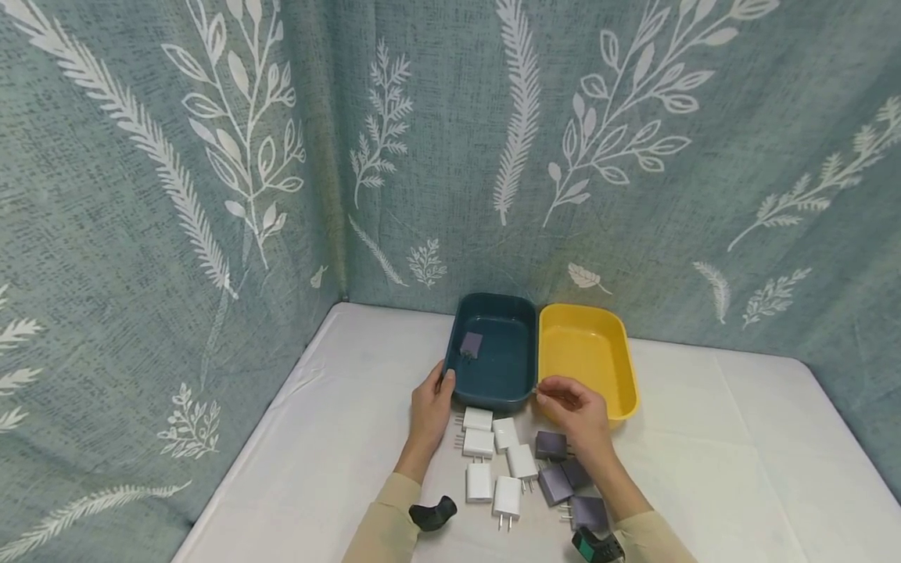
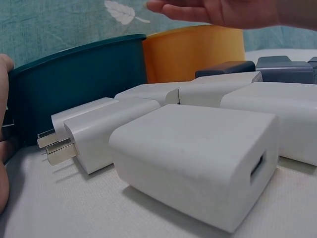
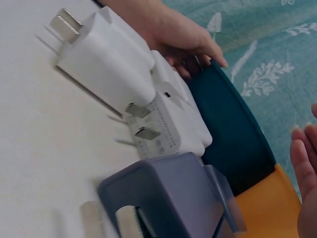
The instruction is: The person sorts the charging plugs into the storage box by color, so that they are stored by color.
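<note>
Head view showed a surface (image 1: 711, 438) bearing the yellow tray (image 1: 586, 352) and, left of it, the blue tray (image 1: 503, 356). The left hand (image 1: 431, 408) gripped the blue one's left wall; the right hand (image 1: 580, 412), fingers loosely bent, seemed empty. A hard tug could scatter the white chargers (image 1: 479, 443) alongside. That tray opened upward, long axis running near to far.

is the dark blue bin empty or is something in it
Not empty: the head view shows one purple charger inside the dark blue bin, near its left wall.
</note>
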Demonstrator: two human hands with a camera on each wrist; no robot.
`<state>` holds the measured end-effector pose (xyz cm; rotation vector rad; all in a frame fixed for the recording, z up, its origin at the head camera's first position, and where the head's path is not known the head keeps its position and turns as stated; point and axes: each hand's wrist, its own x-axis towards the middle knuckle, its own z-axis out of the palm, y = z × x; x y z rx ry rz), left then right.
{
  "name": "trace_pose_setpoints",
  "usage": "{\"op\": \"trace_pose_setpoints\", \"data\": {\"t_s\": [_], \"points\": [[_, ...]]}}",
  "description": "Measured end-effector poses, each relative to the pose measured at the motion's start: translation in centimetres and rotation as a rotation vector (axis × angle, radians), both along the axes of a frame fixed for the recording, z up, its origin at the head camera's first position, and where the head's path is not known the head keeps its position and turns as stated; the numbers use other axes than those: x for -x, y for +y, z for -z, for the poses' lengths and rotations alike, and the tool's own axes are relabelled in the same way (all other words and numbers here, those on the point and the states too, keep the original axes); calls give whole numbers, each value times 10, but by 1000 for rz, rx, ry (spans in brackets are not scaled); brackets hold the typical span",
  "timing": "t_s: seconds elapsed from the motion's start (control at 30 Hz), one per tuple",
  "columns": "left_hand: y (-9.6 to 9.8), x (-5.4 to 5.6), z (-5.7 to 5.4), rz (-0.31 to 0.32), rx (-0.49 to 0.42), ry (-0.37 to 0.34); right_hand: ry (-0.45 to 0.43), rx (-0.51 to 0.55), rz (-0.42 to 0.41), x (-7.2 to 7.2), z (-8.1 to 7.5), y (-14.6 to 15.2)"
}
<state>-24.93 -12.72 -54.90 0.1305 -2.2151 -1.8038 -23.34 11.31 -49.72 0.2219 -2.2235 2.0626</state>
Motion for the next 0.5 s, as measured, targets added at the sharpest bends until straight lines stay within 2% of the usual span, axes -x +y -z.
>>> {"op": "trace_pose_setpoints", "data": {"t_s": [0.2, 0.5], "points": [[-1, 1, 0, -7, 3, -7, 4, -46, -8, -5, 4, 2], [0, 2, 1, -12, 0, -5, 63, -83, -57, -12, 13, 7]]}}
